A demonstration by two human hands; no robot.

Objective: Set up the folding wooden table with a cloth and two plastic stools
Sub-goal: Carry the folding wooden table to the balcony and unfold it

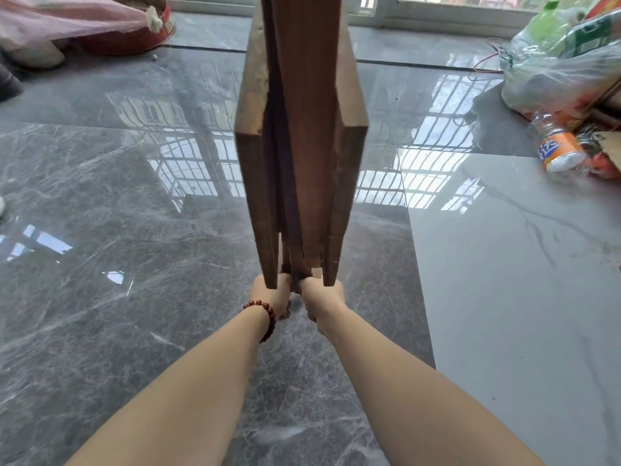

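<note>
Head view: left grip (270,295) and right grip (324,296) curl tight round the near end of the folded wooden table (302,163), above glossy floor tiles (134,203); leaves swinging apart could pinch fingers, or it slips.

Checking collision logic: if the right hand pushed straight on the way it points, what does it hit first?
The folded wooden table: the right hand grips its near end, so the wood is directly ahead, with nothing between them.
</note>
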